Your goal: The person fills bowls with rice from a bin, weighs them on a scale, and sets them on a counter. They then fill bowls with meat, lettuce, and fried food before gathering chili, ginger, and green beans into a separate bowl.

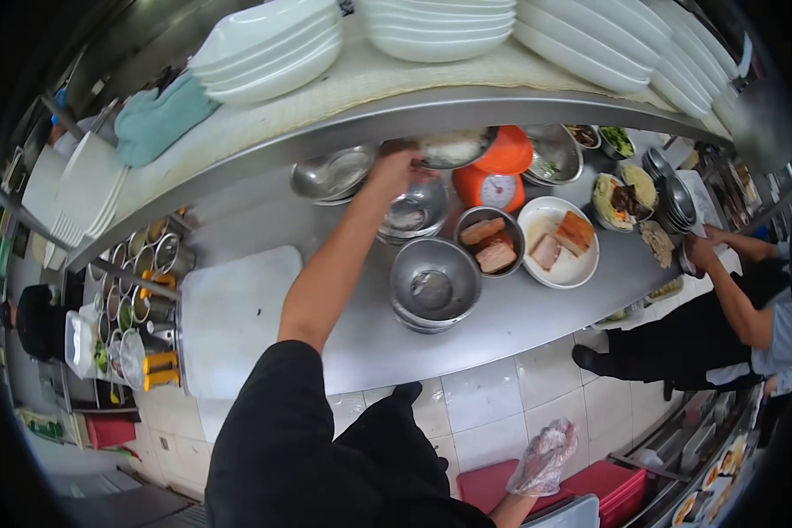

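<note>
At frame centre the left hand [394, 169] pinches a shallow steel bowl [451, 150] beside the orange kitchen scale [500, 179]; tilting it might spill the contents.

scale [499, 179] dial numbers too blurred, nothing legible

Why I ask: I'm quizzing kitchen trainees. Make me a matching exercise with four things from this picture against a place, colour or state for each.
Things
1. scale
2. towel
3. right hand
4. left hand

Place, colour or state
A. gloved, hanging low
B. orange
C. on top of the shelf, beside plates
D. reaching to a metal bowl under the shelf

Pairs: 1-B, 2-C, 3-A, 4-D
</note>
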